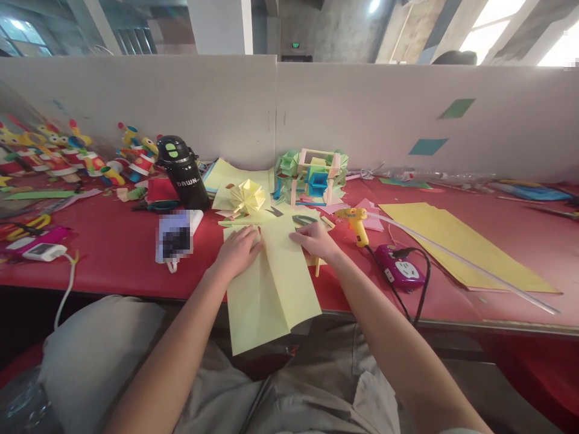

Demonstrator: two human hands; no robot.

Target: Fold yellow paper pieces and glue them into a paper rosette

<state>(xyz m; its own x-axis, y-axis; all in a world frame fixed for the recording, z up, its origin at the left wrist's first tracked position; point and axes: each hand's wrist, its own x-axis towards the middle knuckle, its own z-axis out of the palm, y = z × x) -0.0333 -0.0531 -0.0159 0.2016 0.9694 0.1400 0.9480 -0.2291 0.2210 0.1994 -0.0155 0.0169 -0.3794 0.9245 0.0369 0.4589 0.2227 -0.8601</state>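
A pale yellow sheet of paper point(257, 313) with a lengthwise crease lies in front of me, its near end reaching past the table edge over my lap. Flat on its upper left part rests my left hand point(239, 250), fingers stretched out. My right hand point(319, 240) has its fingers curled at the sheet's upper right edge, thumb and forefinger pinching the paper there. Just beyond the hands are a folded yellow paper rosette point(248, 198) and a dark green loop, perhaps a scissors handle point(304, 220). A small yellow stick point(317, 266) pokes out below my right hand.
A yellow glue gun point(358, 228) and purple power strip point(400, 268) with cables stand right, beside yellow sheets point(452, 241). Behind is a paper-and-stick model point(316, 178). Left are a black bottle point(183, 175), a phone point(174, 238) and several toy figures point(58, 154).
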